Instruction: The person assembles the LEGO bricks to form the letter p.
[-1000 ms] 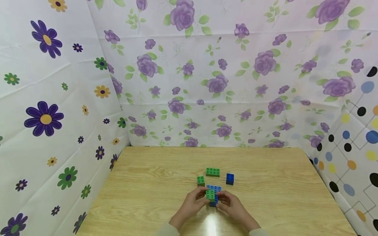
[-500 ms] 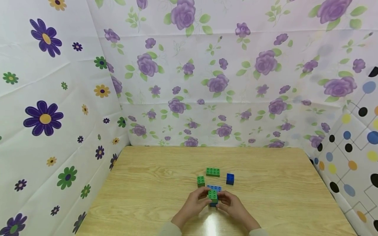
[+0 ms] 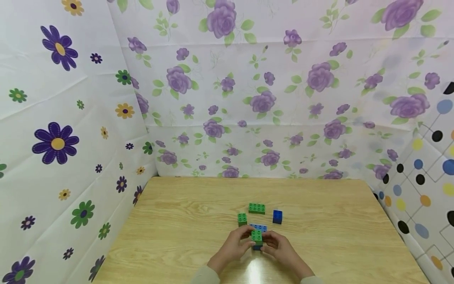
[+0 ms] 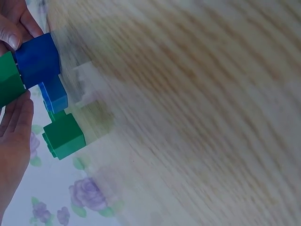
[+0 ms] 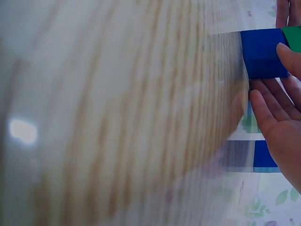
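In the head view my left hand (image 3: 232,247) grips a green toy brick (image 3: 257,236) between thumb and fingers. That brick sits squarely over a dark blue brick (image 3: 257,248), standing near the front of the table. My right hand (image 3: 281,248) holds the blue brick from the other side, its thumb lying across the blue side in the right wrist view. The left wrist view shows the green brick (image 4: 8,80) against the blue brick (image 4: 40,60); whether their studs are fully pressed together I cannot tell. The left thumb is hidden there.
Just behind the hands lies a long lighter blue brick (image 3: 259,227), partly covered. Beyond it are a small green brick (image 3: 242,219), a long green brick (image 3: 257,208) and a small dark blue brick (image 3: 277,216). Flowered cloth (image 3: 262,102) walls in the wooden table (image 3: 177,221).
My left hand has shifted the green brick a little to the right, from offset to lined up over the blue brick. The right hand has stayed almost still.
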`<state>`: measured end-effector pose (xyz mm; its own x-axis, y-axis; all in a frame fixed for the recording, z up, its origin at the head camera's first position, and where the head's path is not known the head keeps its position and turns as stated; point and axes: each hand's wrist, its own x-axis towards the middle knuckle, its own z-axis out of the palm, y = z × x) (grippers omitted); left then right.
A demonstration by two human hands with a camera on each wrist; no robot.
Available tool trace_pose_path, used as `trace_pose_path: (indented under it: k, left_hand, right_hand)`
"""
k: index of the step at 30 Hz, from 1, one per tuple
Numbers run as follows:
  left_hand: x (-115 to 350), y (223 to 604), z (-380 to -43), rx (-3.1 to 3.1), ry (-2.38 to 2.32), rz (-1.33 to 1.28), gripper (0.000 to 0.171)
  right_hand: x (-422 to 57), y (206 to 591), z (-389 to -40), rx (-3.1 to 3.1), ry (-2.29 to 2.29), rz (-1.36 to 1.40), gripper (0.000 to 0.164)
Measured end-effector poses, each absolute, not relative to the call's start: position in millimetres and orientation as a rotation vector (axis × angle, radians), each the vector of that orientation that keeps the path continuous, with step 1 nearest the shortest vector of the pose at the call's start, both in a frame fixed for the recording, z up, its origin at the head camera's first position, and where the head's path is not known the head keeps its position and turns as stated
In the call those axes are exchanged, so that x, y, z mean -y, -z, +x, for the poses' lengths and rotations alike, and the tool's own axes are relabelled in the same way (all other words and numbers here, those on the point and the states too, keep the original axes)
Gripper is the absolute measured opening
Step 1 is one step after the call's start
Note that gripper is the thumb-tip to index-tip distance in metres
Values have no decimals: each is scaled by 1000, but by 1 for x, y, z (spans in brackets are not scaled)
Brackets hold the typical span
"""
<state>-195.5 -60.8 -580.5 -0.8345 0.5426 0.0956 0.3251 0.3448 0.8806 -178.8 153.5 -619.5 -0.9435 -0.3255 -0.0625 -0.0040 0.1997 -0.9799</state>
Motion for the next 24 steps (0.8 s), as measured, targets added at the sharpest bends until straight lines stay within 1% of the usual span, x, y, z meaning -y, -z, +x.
trace_pose_path:
  k: [13, 24]
  left_hand:
    - [59, 581, -196, -2442, -1405, 862, 30]
    - [60, 576, -198, -2418, -1396, 860, 29]
  right_hand:
    - [-155, 623, -180, -2242, 1786, -307, 45]
    - [-155, 623, -181, -2245, 1783, -348, 45]
